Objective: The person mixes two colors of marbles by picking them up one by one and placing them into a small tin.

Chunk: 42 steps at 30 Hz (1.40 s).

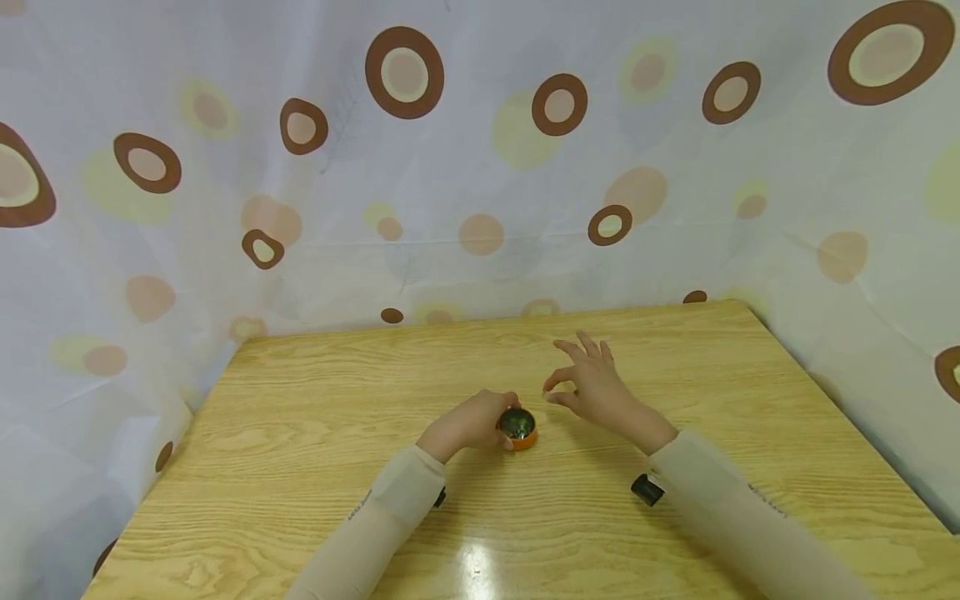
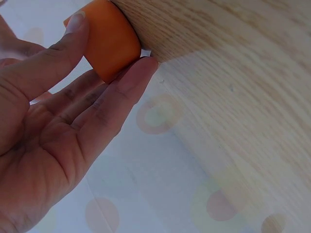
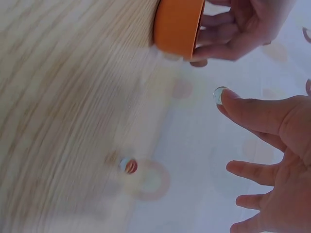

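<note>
In the head view, a small round orange bowl (image 1: pixel 525 443) with a dark, shiny inside sits on the table. My left hand (image 1: pixel 480 419) grips its side, the thumb and fingers on opposite sides of the wall, as the left wrist view shows on the orange wall (image 2: pixel 114 41). To the right of the bowl, my right hand (image 1: pixel 596 387) pinches a clear glass marble (image 3: pixel 218 95) between thumb and forefinger. The other fingers of that hand are spread. A second glass marble (image 3: pixel 129 165) with a reddish-brown tint lies on the wood in the right wrist view.
A light wooden table (image 1: pixel 337 392) spreads under both hands. White curtains (image 1: pixel 465 167) with brown, peach and yellow rounds enclose its back and sides. Small black devices (image 1: pixel 647 489) are worn at the wrists, over pale sleeves (image 1: pixel 738 504).
</note>
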{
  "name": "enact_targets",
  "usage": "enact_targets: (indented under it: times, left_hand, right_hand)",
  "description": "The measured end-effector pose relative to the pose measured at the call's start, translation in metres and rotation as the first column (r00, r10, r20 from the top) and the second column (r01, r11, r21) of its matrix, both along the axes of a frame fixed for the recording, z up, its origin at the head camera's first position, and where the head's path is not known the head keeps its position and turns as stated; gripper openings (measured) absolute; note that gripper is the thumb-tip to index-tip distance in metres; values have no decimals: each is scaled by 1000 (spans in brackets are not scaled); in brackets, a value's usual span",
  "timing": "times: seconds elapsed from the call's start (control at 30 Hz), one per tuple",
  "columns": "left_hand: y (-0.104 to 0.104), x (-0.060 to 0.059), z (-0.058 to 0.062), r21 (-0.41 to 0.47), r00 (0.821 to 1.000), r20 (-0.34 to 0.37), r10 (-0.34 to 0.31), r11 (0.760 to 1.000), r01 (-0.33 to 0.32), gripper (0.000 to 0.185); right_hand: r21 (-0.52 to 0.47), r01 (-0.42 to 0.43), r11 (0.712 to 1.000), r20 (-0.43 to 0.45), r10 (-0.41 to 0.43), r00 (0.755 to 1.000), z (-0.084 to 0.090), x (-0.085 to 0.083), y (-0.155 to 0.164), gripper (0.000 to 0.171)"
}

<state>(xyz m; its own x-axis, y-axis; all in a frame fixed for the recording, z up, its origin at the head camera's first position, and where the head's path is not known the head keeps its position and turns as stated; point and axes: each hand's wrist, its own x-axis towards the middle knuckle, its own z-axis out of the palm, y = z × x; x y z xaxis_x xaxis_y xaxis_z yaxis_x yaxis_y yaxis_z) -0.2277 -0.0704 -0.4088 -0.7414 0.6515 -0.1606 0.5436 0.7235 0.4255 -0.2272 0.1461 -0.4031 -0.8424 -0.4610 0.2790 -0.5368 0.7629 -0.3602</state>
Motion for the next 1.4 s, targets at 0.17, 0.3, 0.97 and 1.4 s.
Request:
enact_targets:
  times: [0.17,0.3,0.97,1.4]
  left_hand:
    - [-1,0,-1,14,1000,-9,-16,1000,16,44]
    - [-1,0,-2,24,1000,-3,-17,1000,17,44]
    - [0,0,0,-4,1000,-9,-12,1000,12,45]
    - [0,1,-1,-7,1000,-17,-6,1000,6,45]
  right_hand:
    - [-23,-56,998,-13,55,998,-1,5,-10,13]
    - [-30,-81,996,-23,80,996,-5,7,-16,13]
    - [-28,-23,999,-4,22,1000,-5,0,2,12]
    - [5,71,997,21,-71,997,-13,-17,26,9]
